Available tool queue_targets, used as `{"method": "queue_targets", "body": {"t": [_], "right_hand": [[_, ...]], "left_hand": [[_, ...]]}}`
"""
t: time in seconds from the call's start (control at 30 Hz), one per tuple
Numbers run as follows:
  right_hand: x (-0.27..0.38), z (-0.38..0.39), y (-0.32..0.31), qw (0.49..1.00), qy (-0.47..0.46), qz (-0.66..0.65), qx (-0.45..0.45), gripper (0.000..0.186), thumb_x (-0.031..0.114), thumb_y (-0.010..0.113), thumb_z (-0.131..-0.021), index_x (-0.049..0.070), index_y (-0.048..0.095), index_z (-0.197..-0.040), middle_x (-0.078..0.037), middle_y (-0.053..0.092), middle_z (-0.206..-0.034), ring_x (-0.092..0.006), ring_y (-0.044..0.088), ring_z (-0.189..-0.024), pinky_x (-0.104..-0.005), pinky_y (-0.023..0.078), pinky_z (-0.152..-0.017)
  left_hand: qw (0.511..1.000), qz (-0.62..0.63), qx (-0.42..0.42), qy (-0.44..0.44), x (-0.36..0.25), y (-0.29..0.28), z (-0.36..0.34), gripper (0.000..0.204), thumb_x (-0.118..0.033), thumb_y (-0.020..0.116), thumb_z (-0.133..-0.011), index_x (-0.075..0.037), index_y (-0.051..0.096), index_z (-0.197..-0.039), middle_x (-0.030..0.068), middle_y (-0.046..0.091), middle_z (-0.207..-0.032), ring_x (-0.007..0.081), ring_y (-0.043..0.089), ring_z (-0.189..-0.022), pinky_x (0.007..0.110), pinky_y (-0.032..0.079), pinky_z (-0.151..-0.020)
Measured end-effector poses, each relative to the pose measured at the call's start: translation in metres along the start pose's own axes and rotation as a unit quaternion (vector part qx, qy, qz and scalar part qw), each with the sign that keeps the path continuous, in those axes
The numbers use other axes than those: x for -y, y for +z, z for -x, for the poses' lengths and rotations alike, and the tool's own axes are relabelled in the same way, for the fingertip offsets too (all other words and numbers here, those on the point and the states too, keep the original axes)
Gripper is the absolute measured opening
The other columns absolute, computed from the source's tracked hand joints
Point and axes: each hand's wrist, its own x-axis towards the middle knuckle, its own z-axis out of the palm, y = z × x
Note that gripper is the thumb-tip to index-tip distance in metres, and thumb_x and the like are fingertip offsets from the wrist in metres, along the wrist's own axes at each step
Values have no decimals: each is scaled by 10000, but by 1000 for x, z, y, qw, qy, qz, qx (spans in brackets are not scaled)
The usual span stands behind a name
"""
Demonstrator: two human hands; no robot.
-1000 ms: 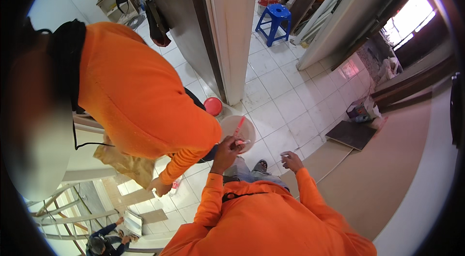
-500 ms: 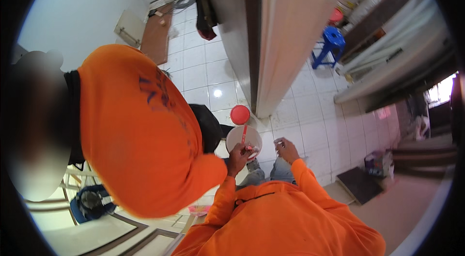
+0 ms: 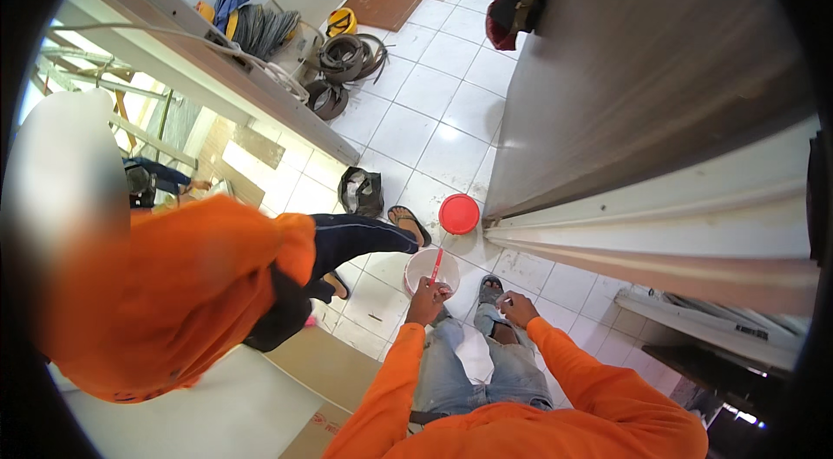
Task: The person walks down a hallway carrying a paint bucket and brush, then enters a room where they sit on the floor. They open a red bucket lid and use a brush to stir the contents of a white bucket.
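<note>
My left hand (image 3: 423,302) is closed around a slim, flat red stick-like tool (image 3: 437,263), which points away from me over a white bucket (image 3: 416,267). Something pale shows by its fingertips, too small to name. To the right, my right hand (image 3: 520,310) is held above my knee with its fingers curled together. A small whitish bit shows at those fingertips, and I cannot make out what it is. Just beyond the bucket stands a round red lid or red-topped tub (image 3: 459,214).
A co-worker in an orange top (image 3: 200,285) leans in at the left, one sandalled foot (image 3: 409,225) near the bucket. A black bag (image 3: 360,192) sits behind that foot. Coiled cables and bands (image 3: 343,58) lie farther back. A dark door panel (image 3: 651,68) stands at the right.
The view has swung left and down, so the door now fills the right side. The co-worker appears farther left and more bent over. My hands keep much the same pose.
</note>
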Motion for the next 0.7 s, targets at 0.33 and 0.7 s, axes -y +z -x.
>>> {"method": "queue_targets", "body": {"t": [0.33, 0.7], "right_hand": [[-76, -246, 55, 992, -41, 89, -76, 310, 324, 652, -903, 24, 634, -978, -150, 704, -841, -277, 691, -738, -402, 531, -719], [-44, -468, 98, 947, -130, 217, -197, 516, 201, 643, -864, 90, 528, -1354, -238, 479, -1414, -454, 456, -1311, -504, 414, -1094]], "left_hand": [[994, 32, -78, -67, 159, 75, -83, 197, -90, 711, -872, -52, 715, -1066, 169, 565, -1041, 312, 664, -891, 401, 555, -786], [987, -82, -139, 7, 282, 87, -154, 237, -232, 779, -839, -126, 776, -1050, 144, 616, -1030, 333, 656, -966, 414, 530, -862]]}}
